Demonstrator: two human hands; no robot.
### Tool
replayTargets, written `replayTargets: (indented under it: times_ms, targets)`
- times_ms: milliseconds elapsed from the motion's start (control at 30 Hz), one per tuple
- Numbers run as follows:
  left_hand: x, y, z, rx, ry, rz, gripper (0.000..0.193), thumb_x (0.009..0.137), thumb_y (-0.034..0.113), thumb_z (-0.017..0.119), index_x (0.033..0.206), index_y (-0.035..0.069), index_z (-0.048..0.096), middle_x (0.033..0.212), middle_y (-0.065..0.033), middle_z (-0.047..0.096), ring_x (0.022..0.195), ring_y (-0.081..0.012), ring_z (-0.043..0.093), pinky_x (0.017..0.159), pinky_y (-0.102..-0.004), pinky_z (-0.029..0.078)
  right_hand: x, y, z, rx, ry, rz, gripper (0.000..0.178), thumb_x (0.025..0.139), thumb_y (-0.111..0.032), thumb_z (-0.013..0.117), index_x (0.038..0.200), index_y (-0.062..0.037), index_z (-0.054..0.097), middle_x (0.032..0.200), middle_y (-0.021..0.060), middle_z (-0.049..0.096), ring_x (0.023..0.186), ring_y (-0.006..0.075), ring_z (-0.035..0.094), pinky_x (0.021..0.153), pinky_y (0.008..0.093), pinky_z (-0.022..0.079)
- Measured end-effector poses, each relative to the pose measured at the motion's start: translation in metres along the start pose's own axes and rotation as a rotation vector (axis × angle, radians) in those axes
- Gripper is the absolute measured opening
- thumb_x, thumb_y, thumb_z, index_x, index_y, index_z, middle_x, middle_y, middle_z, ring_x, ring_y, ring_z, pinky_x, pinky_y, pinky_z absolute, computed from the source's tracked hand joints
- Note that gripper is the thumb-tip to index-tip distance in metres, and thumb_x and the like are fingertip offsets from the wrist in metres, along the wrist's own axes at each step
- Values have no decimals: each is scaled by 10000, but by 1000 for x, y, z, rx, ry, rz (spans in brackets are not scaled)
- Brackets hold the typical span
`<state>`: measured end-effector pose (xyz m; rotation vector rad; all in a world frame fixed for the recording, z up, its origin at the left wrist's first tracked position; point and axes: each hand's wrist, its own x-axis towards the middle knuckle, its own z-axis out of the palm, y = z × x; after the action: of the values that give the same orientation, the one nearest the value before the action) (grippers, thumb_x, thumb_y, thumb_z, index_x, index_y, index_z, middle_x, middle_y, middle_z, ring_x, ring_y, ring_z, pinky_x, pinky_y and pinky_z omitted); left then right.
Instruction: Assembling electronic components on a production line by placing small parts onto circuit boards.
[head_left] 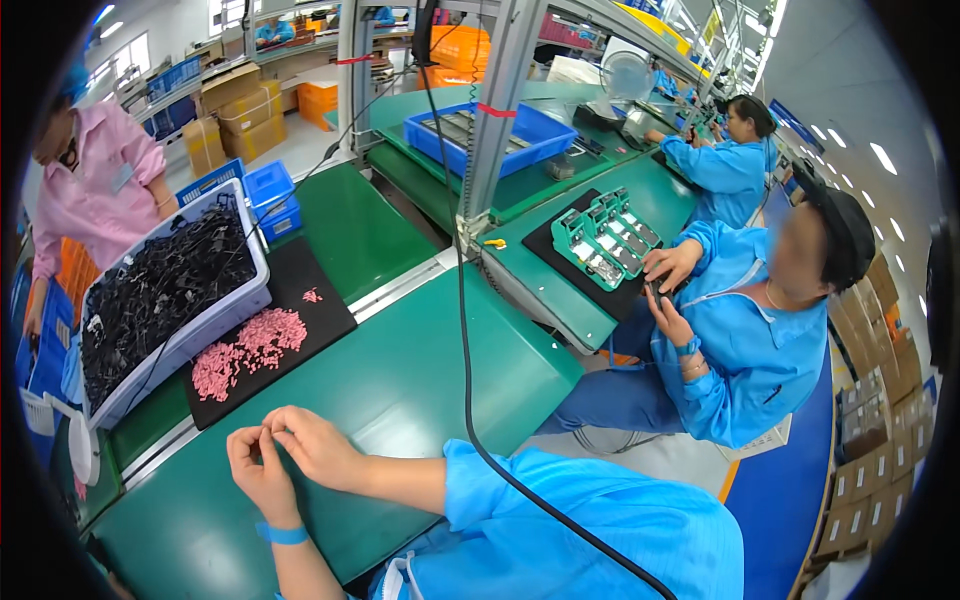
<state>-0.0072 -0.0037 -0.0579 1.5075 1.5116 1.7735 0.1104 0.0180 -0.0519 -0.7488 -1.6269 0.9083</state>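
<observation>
Over the green table, my left hand, with a blue band at its wrist, meets my right hand at the fingertips. Both are closed in a pinch; anything between the fingers is too small or hidden to make out. Just beyond them, a pile of small pink pieces lies on a black mat. A large pale bin heaped with thin black parts stands to the left of the pile, partly over the mat.
A black cable hangs across the view in front of me. At right, a co-worker in blue handles a small dark part beside green fixtures. A person in pink stands behind the bin. A metal post rises beyond the table.
</observation>
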Motion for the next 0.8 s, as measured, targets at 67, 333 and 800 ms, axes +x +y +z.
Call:
replayTargets:
  times_ms: [67,333,800]
  targets:
    - [0,0,1,11,-14,-3,62,886,16,583,837,4,546,862,-35,514,750,-106,488,667,-227,421,0,-2,-1,-24,17,-27,90,909,-39,495,993,-10,497,1052,161,582,946,345,581,798,403,478]
    - [-3,-12,-5,-73,-50,-143,8,914,3,536,910,-3,538,886,-29,530,802,-101,514,736,-231,445,3,2,-1,-188,-73,-193,71,895,-60,520,948,-18,500,1003,165,580,969,366,563,804,415,474]
    - [-5,-2,3,-80,-53,-111,41,890,-14,556,850,-15,547,855,-27,508,731,-83,480,648,-212,415,4,-4,-9,-217,-28,-181,101,868,4,526,958,-1,480,932,165,575,889,373,566,749,426,474]
